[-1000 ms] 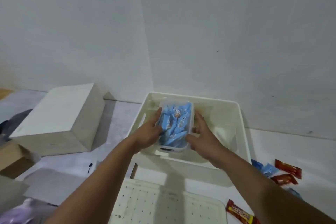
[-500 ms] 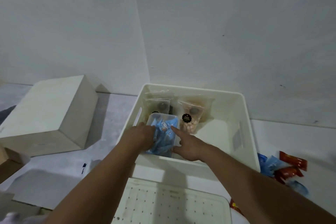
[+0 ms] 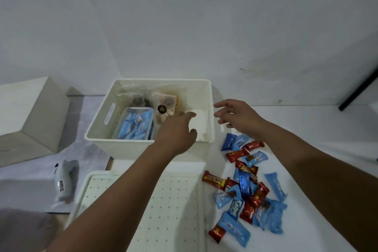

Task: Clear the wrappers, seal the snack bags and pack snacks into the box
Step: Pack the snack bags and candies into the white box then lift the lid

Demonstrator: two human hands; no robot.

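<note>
The white box stands on the bench against the wall. Inside it, at the left, lies a clear tub full of blue snacks, and behind this stand two clear snack bags. The left hand hovers over the near rim of the box, its fingers loosely apart and holding nothing. The right hand is just beside the right wall of the box, also spread and empty. Loose blue and red candies lie scattered on the bench to the right, near a perforated white lid. These small wrapped pieces seem light, with smooth and slippery foil, so they probably slide easily. It is likely better to gather several together in a cupped hand than to pinch each one at its crimped end.
</note>
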